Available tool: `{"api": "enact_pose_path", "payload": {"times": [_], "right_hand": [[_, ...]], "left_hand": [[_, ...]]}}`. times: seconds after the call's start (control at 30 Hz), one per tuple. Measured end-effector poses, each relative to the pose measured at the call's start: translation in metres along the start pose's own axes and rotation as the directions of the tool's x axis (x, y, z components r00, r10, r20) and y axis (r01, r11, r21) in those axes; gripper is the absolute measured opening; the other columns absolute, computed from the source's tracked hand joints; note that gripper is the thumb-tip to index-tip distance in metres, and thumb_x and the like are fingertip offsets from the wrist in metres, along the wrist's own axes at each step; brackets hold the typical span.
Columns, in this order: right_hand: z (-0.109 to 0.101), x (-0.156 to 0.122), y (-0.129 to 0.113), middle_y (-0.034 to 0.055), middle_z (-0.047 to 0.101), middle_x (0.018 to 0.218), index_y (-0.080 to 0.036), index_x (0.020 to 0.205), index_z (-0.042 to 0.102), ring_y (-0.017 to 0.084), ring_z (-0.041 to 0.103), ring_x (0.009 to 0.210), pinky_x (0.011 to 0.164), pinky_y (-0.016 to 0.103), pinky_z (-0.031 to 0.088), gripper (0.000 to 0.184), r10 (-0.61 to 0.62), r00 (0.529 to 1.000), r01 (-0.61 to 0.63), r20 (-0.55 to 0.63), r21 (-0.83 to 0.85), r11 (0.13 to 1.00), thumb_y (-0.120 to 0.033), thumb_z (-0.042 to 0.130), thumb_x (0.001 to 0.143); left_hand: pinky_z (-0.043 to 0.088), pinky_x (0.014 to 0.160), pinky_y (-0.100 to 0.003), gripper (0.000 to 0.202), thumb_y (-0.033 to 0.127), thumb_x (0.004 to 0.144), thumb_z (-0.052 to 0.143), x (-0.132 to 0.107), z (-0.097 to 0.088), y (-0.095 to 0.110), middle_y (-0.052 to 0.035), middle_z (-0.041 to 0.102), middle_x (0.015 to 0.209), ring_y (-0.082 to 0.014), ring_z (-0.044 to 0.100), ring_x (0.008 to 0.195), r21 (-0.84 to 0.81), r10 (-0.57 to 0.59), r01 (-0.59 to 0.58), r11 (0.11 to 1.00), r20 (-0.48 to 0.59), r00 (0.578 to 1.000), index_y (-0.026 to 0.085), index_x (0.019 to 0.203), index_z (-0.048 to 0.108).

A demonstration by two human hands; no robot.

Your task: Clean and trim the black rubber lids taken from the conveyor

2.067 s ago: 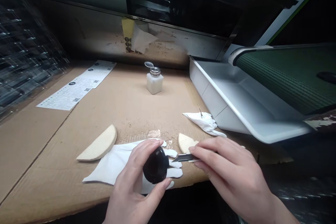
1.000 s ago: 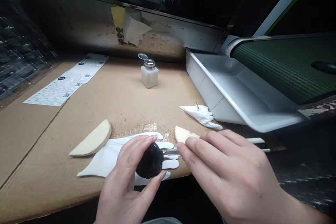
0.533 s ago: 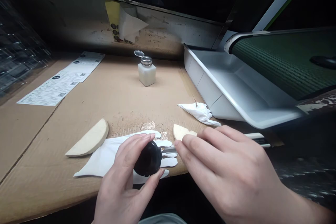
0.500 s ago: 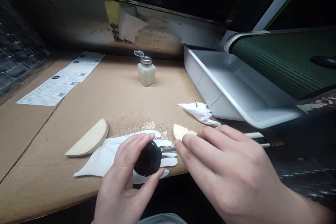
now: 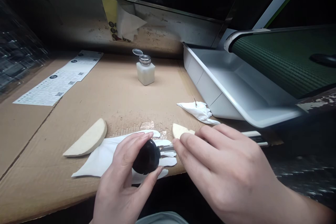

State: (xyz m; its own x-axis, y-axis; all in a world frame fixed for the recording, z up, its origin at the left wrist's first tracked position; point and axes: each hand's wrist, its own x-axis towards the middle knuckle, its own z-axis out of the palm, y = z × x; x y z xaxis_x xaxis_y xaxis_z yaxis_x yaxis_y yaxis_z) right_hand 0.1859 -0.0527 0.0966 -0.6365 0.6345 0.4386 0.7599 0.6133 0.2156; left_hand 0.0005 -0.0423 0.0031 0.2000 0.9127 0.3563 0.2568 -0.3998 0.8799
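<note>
My left hand (image 5: 118, 182) grips a round, glossy black plastic piece (image 5: 146, 157) by its rim, thumb below and fingers above. Closed around a slim utility knife (image 5: 167, 149), my right hand (image 5: 223, 168) holds its thin metal blade against the right edge of the black piece. My fingers hide most of the knife's body; what looks like its white and black rear end shows past my knuckles. Under the black piece lies a white glove (image 5: 101, 157). A cream half-round sponge (image 5: 88, 140) rests left of the glove, and a smaller cream piece (image 5: 180, 130) sits behind my right fingertips.
A square bottle (image 5: 146, 73) with a flipped-up metal lid stands on the cardboard surface (image 5: 118, 87). Printed label sheets (image 5: 44, 91) lie left. At right are a crumpled white glove (image 5: 199, 111), a grey tray (image 5: 217, 94) and a green conveyor belt (image 5: 283, 59).
The view has shifted slightly, so everything sits a little further left. Both hands keep their grips, and the blade stays at the edge of the black piece.
</note>
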Motion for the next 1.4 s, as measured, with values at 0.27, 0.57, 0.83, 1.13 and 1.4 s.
{"api": "enact_pose_path", "payload": {"times": [0.27, 0.57, 0.83, 1.13, 1.4], "right_hand": [[-0.002, 0.002, 0.001, 0.0071, 0.059, 0.073, -0.016, 0.061, 0.059, 0.017, 0.050, 0.066, 0.060, 0.035, 0.037, 0.022, -0.008, 1.000, 0.008, 0.005, 0.023, 1.000, -0.009, 0.047, 0.078], [0.002, -0.003, 0.005, 0.0052, 0.061, 0.078, -0.015, 0.077, 0.063, 0.016, 0.050, 0.065, 0.059, 0.032, 0.038, 0.017, 0.105, 0.994, -0.107, 0.030, 0.113, 0.988, -0.010, 0.047, 0.080], [0.024, -0.019, 0.025, 0.0009, 0.062, 0.083, -0.021, 0.097, 0.060, 0.015, 0.057, 0.075, 0.068, 0.027, 0.042, 0.017, 0.469, 0.869, -0.495, 0.159, 0.260, 0.829, -0.020, 0.045, 0.089], [0.085, -0.030, 0.038, 0.0042, 0.061, 0.094, -0.019, 0.090, 0.060, 0.018, 0.054, 0.088, 0.071, 0.028, 0.042, 0.016, 0.528, 0.804, -0.568, 0.275, 0.092, 0.818, -0.018, 0.044, 0.089], [0.118, 0.017, 0.083, 0.0044, 0.063, 0.087, -0.019, 0.078, 0.062, 0.019, 0.053, 0.086, 0.068, 0.030, 0.036, 0.016, 0.563, 0.781, -0.560, 0.270, -0.096, 0.823, -0.019, 0.049, 0.086]], "left_hand": [[0.030, 0.105, -0.041, 0.060, 0.011, 0.074, 0.063, 0.002, -0.001, 0.000, -0.0026, 0.048, 0.126, -0.0254, 0.043, 0.118, -0.015, -0.003, 0.003, 1.000, 0.016, 1.000, 0.032, 0.126, 0.043], [0.034, 0.104, -0.038, 0.060, 0.009, 0.072, 0.064, 0.001, -0.002, 0.000, -0.0034, 0.051, 0.123, -0.0228, 0.047, 0.115, 0.009, 0.013, -0.013, 1.000, -0.030, 0.999, 0.029, 0.125, 0.046], [0.035, 0.103, -0.030, 0.057, 0.014, 0.070, 0.067, 0.002, -0.002, 0.000, 0.0002, 0.056, 0.120, -0.0189, 0.048, 0.114, -0.013, -0.053, 0.053, 0.999, -0.073, 0.996, 0.033, 0.121, 0.050], [0.045, 0.093, -0.037, 0.036, 0.041, 0.066, 0.070, 0.021, 0.001, 0.009, -0.0092, 0.062, 0.119, -0.0310, 0.057, 0.107, -0.643, -0.563, 0.438, 0.628, 0.013, 0.827, 0.023, 0.097, 0.068], [0.057, 0.073, -0.040, 0.029, 0.031, 0.086, 0.047, 0.047, 0.001, 0.007, -0.0155, 0.067, 0.107, -0.0310, 0.065, 0.092, -0.833, -0.732, 0.525, 0.173, 0.248, 0.634, 0.015, 0.108, 0.057]]}}
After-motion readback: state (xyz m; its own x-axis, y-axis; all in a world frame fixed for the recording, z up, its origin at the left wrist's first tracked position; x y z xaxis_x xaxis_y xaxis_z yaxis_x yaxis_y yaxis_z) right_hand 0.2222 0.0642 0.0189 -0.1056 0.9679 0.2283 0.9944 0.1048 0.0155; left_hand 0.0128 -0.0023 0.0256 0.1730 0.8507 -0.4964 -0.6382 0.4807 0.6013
